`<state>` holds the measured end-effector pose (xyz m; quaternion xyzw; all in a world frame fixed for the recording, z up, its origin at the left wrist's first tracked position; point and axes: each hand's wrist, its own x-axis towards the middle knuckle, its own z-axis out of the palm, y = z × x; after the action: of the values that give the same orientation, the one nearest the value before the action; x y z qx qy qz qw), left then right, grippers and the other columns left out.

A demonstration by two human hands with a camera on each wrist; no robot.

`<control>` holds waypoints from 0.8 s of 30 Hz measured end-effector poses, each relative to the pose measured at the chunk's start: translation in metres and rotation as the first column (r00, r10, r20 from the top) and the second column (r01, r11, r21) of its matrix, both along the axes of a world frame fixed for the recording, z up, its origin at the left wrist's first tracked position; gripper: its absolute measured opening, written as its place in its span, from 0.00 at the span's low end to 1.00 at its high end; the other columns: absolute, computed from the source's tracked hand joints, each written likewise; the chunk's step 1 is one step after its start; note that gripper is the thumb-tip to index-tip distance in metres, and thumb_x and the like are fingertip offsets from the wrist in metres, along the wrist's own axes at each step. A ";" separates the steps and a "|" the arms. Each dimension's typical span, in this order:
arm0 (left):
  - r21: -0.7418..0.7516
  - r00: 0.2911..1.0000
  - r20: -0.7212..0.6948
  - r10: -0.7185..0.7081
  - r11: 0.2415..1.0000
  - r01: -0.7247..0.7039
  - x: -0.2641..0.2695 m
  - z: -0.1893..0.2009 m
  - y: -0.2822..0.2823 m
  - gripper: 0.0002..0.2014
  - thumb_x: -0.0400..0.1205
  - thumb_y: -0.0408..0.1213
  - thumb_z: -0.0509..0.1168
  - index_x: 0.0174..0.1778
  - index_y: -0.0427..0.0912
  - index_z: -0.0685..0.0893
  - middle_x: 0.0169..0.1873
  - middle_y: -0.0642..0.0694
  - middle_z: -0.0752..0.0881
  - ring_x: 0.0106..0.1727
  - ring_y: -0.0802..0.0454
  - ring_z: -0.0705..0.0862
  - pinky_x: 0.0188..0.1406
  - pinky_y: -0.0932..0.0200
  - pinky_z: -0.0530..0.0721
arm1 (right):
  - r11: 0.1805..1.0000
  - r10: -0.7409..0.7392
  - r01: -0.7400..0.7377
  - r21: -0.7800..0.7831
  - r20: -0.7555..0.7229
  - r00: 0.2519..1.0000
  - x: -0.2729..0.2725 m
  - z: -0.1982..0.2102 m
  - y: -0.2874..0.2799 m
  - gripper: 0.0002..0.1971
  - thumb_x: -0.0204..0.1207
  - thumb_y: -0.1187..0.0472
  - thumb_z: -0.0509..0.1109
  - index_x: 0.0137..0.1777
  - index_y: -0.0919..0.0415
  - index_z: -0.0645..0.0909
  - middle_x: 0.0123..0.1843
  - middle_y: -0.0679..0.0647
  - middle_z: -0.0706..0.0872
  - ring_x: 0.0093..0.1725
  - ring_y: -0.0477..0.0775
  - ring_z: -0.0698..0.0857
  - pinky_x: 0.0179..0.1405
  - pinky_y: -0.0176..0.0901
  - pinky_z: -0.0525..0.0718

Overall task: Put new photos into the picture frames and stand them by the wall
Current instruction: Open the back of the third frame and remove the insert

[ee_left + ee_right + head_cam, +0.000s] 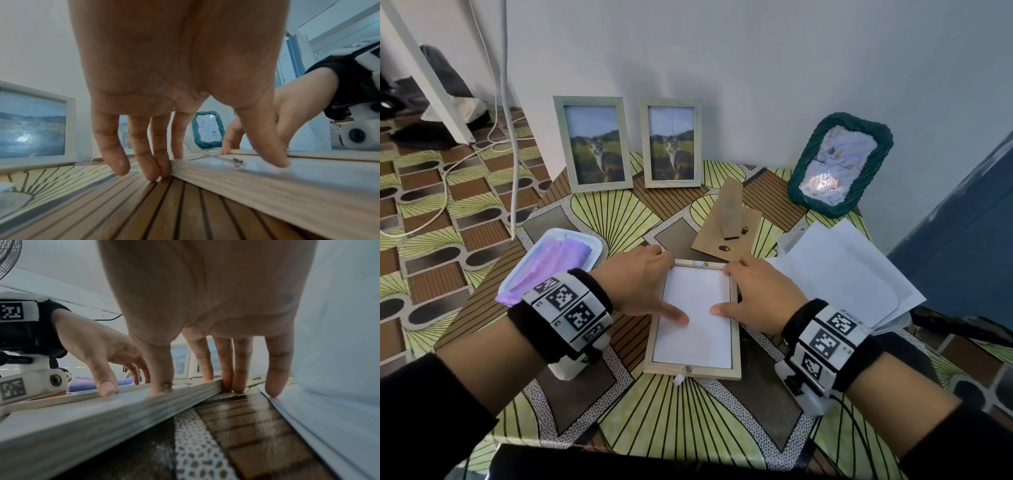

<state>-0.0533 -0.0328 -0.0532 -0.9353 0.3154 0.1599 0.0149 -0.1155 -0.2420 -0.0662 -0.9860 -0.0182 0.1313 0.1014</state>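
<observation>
I'm seating the photo [695, 313] in the face-down frame [692, 371]; left hand [635, 284] and right hand [758, 296] press flat, grasping nothing; backing board [726, 228], beyond the frame, goes on next

My tabletop [671, 421] wears a patterned cloth of yellow-green fans, brown slats and speckled bands. Lying flat on it in front of me is a pale wooden frame [736, 342], back side up, with white paper filling its opening. Beyond it lies a cardboard backing board [709, 240], its stand raised. To my left sits a white tray [544, 240] with a purple cloth in it, to my right a stack of white sheets [839, 267]. At the far edge stand two cat-photo frames [594, 144] [672, 142] and a green twisted-rim frame [839, 169].
</observation>
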 end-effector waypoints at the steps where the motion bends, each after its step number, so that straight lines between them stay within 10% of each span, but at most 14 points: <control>1: 0.005 1.000 -0.007 -0.002 1.000 0.002 0.001 0.000 0.000 0.45 0.63 0.77 0.68 0.67 0.49 0.71 0.58 0.51 0.77 0.59 0.51 0.75 0.60 0.50 0.79 | 1.000 0.001 -0.001 0.001 -0.006 1.000 0.001 0.001 -0.001 0.34 0.71 0.34 0.71 0.70 0.53 0.72 0.66 0.51 0.74 0.66 0.55 0.74 0.61 0.54 0.80; 24: -0.042 1.000 0.003 -0.001 0.999 0.001 -0.001 -0.008 0.006 0.50 0.58 0.80 0.68 0.69 0.52 0.67 0.62 0.53 0.73 0.60 0.53 0.72 0.62 0.50 0.78 | 0.999 0.015 -0.017 -0.046 -0.060 0.998 0.010 0.007 0.001 0.41 0.61 0.30 0.76 0.68 0.54 0.71 0.64 0.53 0.74 0.64 0.57 0.74 0.62 0.59 0.79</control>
<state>-0.0539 -0.0270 -0.0611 -0.9354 0.3192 0.1519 -0.0040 -0.1054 -0.2410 -0.0596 -0.9835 -0.0199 0.1620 0.0780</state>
